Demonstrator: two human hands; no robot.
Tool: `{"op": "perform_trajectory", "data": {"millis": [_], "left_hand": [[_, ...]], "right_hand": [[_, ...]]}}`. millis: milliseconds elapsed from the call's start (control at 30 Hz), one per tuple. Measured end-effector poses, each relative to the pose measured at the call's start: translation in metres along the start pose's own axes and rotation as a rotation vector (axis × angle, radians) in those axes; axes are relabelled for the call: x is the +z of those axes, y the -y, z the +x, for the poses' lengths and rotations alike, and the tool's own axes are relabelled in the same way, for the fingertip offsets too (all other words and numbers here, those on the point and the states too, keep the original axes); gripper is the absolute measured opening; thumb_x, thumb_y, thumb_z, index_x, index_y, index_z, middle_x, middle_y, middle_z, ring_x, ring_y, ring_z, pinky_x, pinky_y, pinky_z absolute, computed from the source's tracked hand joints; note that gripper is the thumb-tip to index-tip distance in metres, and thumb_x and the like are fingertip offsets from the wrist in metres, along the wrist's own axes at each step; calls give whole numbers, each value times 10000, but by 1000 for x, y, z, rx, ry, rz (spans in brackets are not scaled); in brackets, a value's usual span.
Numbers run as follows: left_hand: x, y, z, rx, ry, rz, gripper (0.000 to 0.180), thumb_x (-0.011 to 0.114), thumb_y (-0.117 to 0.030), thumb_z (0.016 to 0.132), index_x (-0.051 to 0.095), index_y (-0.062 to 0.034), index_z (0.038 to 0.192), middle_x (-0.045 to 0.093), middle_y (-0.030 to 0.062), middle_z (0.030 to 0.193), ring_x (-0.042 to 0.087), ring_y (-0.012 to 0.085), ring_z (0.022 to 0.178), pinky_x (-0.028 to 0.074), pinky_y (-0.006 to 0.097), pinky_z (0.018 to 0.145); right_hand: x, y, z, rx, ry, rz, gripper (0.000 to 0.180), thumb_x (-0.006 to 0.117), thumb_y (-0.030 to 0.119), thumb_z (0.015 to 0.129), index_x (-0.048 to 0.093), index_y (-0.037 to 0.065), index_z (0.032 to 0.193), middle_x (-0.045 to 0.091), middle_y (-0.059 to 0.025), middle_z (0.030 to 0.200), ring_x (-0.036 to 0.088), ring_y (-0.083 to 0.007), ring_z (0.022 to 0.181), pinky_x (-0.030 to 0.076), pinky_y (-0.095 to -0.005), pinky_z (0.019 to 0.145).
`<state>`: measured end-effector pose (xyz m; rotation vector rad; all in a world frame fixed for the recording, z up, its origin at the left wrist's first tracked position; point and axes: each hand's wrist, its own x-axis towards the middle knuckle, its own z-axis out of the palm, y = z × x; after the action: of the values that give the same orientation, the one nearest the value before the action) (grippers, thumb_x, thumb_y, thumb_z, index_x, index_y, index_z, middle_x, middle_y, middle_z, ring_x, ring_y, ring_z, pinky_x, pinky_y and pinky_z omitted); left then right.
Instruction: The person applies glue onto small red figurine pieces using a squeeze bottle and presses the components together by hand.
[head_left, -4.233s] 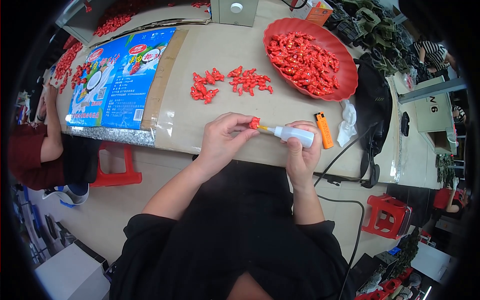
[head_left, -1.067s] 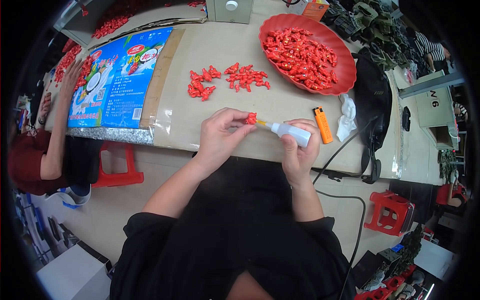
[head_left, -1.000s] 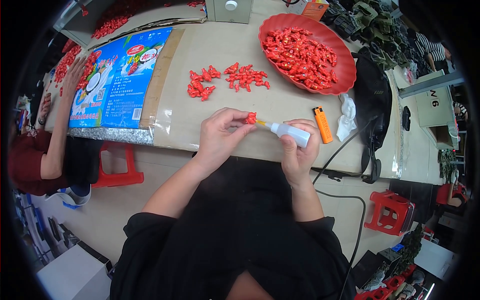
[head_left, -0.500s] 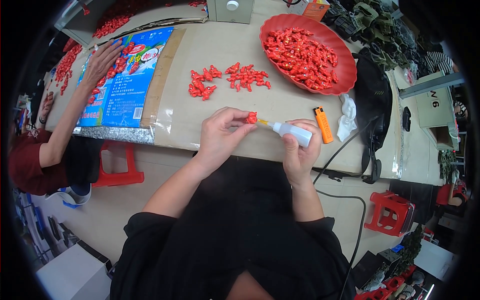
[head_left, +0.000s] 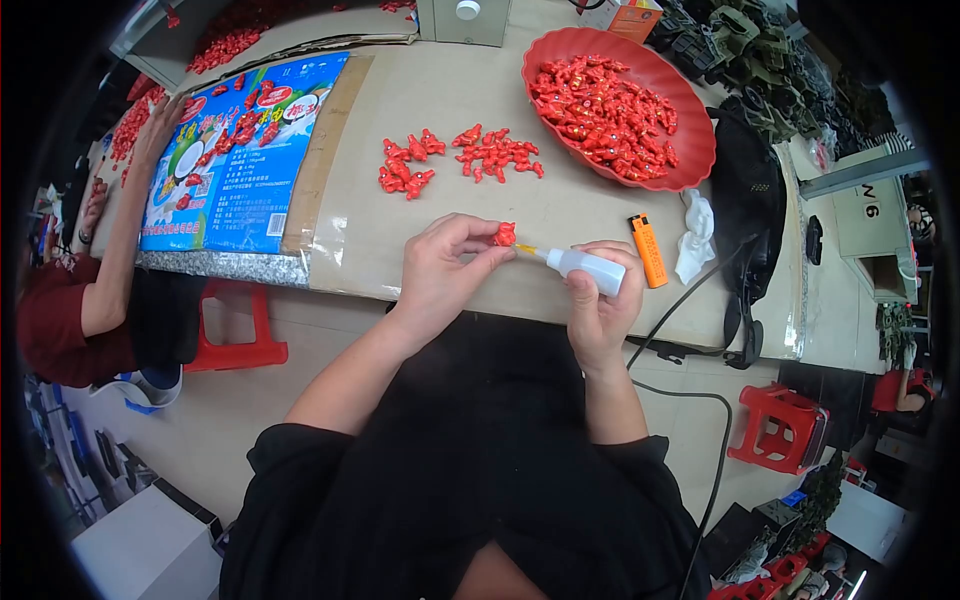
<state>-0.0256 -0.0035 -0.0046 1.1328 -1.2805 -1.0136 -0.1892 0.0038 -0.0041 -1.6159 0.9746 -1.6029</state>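
Note:
Between thumb and fingers, my left hand (head_left: 440,265) pinches a small red figurine (head_left: 505,234) above the table's front edge. My right hand (head_left: 608,305) grips a small whitish squeeze bottle (head_left: 590,268). The bottle's thin yellowish nozzle points left, its tip at or very close to the figurine; whether they touch I cannot tell. Farther back lie two loose groups of similar red pieces, a left group (head_left: 408,164) and a right group (head_left: 497,155). A scalloped red bowl (head_left: 697,150) at the back right holds many more.
An orange lighter (head_left: 648,250) and a crumpled white tissue (head_left: 695,237) lie right of my right hand, near a black bag (head_left: 745,200) and a cable (head_left: 690,392). At left, a co-worker's hand (head_left: 158,125) reaches over a blue printed sheet (head_left: 240,200) bearing red pieces.
The co-worker's hand has moved left toward the sheet's far left edge, uncovering more of its print and red pieces. My hands, the figurine and the bottle stay almost in place.

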Motion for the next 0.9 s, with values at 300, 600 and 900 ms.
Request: {"op": "perform_trajectory", "data": {"millis": [300, 600, 900], "left_hand": [[-1, 0, 0, 23, 18, 36, 189, 666, 7, 688, 573, 31, 852, 573, 91, 825, 612, 142, 742, 505, 228, 651], [-2, 1, 0, 27, 31, 23, 191, 666, 4, 687, 573, 30, 852, 575, 92, 822, 611, 145, 742, 507, 232, 661], [-1, 0, 0, 76, 27, 59, 185, 659, 17, 687, 568, 28, 848, 578, 90, 818, 611, 145, 735, 503, 232, 655]], "right_hand": [[0, -3, 0, -9, 8, -22, 272, 597, 135, 791, 425, -11, 942, 499, -137, 888, 495, -159, 744, 415, -244, 644], [0, -3, 1, -8, 21, -17, 276, 599, 138, 791, 426, -11, 946, 501, -135, 885, 500, -157, 751, 416, -243, 650], [-1, -2, 2, -12, 30, -58, 263, 598, 129, 789, 433, -12, 938, 500, -130, 875, 498, -151, 735, 415, -240, 629]]}}
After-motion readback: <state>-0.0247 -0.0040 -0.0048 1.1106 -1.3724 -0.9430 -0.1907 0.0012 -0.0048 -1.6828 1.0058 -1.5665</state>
